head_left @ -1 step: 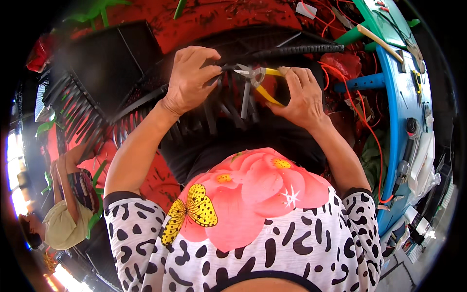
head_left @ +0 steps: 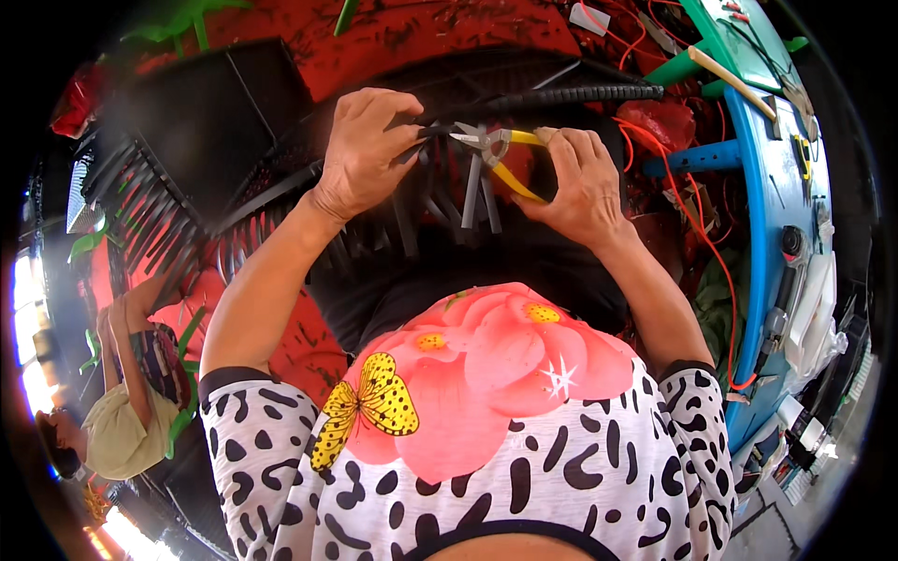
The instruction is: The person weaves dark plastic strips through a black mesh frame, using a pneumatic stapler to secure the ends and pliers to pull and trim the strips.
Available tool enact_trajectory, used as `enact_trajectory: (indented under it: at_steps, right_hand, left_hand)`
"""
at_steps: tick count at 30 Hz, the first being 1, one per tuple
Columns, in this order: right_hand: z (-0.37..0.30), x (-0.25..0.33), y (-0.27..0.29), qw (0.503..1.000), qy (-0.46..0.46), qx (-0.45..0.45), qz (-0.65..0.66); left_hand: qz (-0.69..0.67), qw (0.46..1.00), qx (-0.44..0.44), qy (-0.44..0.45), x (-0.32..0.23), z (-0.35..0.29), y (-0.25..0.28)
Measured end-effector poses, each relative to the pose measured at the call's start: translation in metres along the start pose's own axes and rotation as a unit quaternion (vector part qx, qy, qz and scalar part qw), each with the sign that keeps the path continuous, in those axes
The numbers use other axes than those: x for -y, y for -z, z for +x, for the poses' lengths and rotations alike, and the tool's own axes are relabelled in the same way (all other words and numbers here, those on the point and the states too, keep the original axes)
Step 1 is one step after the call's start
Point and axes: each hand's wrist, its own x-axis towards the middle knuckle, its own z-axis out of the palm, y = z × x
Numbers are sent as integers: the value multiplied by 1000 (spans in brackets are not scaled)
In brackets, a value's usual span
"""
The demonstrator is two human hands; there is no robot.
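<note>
My right hand [head_left: 582,182] is wrapped around the yellow handles of a pair of cutting pliers [head_left: 485,142]. Their metal jaws point left and stand a little apart, next to the end of a thin black strip [head_left: 434,132]. That strip is pinched between the thumb and fingers of my left hand [head_left: 369,154]. Narrow black strips [head_left: 470,194] hang just below the jaws. Behind both hands a long black wrapped bar [head_left: 571,95] runs across a dark frame over my lap. How the strips join the frame is hidden.
A large black woven-looking panel [head_left: 201,131] with strips stands at the left. Blue and green tables [head_left: 772,215] line the right, with a hammer [head_left: 734,79], a power tool [head_left: 790,248] and an orange cord [head_left: 697,220]. Another person [head_left: 131,425] sits at lower left. Scraps litter the red floor [head_left: 421,28].
A second strip now shows hanging beside the first, below the pliers' jaws. The black strip in my left hand has shifted slightly. Both hands stay almost in place.
</note>
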Motion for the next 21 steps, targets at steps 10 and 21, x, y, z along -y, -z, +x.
enact_trajectory:
  at_steps: [10,21]
  right_hand:
    - [8,-29,27,985,-59,-141,75]
    - [3,-13,-17,998,30,-47,-40]
  left_hand:
    - [11,998,-53,-28,3,-5,-10]
    - [14,999,-43,-19,2,-3,-11]
